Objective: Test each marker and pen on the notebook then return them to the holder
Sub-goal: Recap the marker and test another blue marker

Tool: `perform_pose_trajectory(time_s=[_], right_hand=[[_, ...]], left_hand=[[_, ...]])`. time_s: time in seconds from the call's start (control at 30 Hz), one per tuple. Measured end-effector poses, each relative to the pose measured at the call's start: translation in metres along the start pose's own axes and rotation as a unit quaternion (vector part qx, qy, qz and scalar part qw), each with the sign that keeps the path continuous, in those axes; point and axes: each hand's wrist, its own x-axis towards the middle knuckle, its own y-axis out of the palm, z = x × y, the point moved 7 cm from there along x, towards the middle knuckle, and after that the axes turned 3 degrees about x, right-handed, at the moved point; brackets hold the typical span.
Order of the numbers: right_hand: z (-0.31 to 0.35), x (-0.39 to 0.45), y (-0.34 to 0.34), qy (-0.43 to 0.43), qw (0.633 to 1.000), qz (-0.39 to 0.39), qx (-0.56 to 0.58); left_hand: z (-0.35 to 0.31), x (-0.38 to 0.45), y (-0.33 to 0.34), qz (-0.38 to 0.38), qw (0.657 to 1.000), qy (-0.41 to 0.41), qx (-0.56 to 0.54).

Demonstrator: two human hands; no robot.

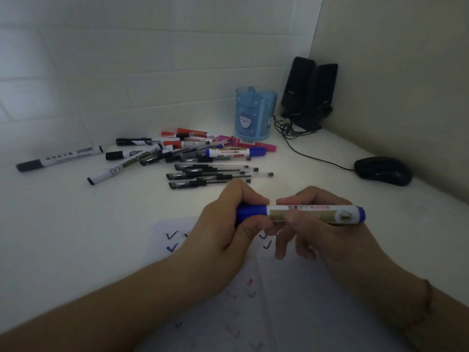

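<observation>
Blue marker [304, 214] held level above the notebook [291, 301], left hand [228, 224] curled round its cap end, right hand [327, 224] pinching the barrel, likely to work the cap; remaining pens [193, 158] heaped beside the holder [255, 114].
</observation>
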Motion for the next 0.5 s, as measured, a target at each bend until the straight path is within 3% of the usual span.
perform_pose_trajectory(time_s=[0.2, 0.3, 0.4, 0.5], right_hand=[[0.000, 0.016, -0.023, 0.018, 1.000, 0.009, -0.019], [-0.005, 0.017, -0.045, 0.019, 0.999, -0.013, 0.049], [-0.005, 0.017, -0.056, 0.012, 0.999, -0.027, 0.013], [0.004, 0.014, -0.059, 0.004, 0.998, -0.059, 0.002]], left_hand=[[0.001, 0.016, -0.007, -0.011, 0.994, 0.037, 0.107], [0.006, 0.013, -0.015, -0.010, 0.983, 0.047, 0.178], [0.012, 0.013, -0.023, -0.015, 0.977, 0.017, 0.212], [0.016, 0.014, -0.018, 0.028, 0.964, -0.048, 0.259]])
